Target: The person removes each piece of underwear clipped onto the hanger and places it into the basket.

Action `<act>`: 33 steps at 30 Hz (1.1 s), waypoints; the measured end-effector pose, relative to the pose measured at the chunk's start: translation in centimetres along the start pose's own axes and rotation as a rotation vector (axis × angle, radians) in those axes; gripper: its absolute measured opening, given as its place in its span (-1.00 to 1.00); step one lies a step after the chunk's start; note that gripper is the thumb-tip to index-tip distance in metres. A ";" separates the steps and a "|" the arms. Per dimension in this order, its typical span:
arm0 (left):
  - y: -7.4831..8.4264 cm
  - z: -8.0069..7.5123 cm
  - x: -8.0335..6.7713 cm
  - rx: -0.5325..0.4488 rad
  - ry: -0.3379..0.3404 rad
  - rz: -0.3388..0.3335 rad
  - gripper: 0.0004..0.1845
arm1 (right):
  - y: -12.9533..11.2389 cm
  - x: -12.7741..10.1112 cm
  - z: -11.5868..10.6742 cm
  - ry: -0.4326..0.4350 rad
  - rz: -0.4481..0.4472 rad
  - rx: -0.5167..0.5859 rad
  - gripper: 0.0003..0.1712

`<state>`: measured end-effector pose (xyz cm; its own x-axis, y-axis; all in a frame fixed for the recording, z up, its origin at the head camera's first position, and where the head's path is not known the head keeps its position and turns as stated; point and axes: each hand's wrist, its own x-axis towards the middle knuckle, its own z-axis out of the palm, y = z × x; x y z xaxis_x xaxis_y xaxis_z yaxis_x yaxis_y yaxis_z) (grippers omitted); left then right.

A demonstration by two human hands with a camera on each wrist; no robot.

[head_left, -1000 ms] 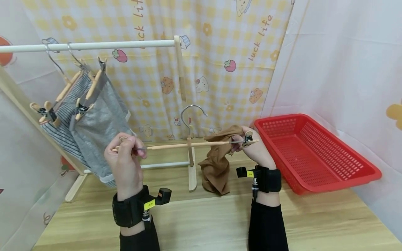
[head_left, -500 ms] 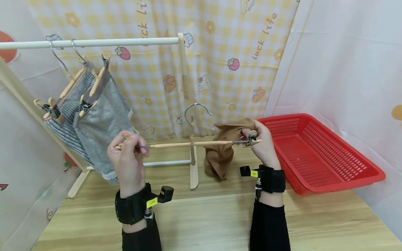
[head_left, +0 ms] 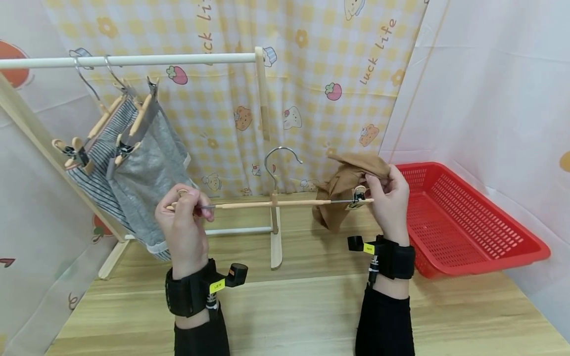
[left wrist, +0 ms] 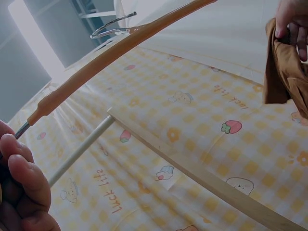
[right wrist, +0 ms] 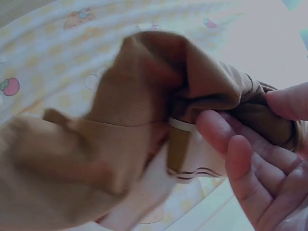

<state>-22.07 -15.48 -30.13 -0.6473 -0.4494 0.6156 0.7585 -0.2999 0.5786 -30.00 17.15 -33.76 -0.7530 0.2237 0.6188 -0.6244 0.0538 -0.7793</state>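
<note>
My left hand (head_left: 182, 227) grips the left clip end of a wooden clip hanger (head_left: 240, 205), which lies roughly level with its metal hook upward. At the hanger's right end, the clip (head_left: 358, 195) is beside my right hand (head_left: 392, 207) and has no cloth in it. My right hand pinches a crumpled brown garment (head_left: 343, 180) by its edge, just behind that clip. In the right wrist view the brown cloth (right wrist: 139, 91) hangs in folds from thumb and fingers, with a pale label showing. The left wrist view shows the hanger's bar (left wrist: 120, 57) and hook.
A clothes rack (head_left: 200, 59) stands at the back left. On it hang striped shorts (head_left: 104, 136) and grey shorts (head_left: 151, 153), both on clip hangers. To the right sits a red plastic basket (head_left: 463, 232) on the wooden table (head_left: 289, 311).
My right hand has moved from behind the hanger's right clip to the right of it, raising the brown garment rightward off the table. My left hand keeps the hanger almost in place.
</note>
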 end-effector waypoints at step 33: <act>-0.2 0.0 0.0 0.020 -0.001 0.003 -0.66 | -0.3 0.2 -2.7 0.009 -0.147 0.306 -0.29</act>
<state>-22.22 -15.44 -30.29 -0.6454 -0.4492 0.6178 0.7585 -0.2815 0.5877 -29.41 19.83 -33.69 -0.6490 0.2436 0.7207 -0.7608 -0.2085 -0.6146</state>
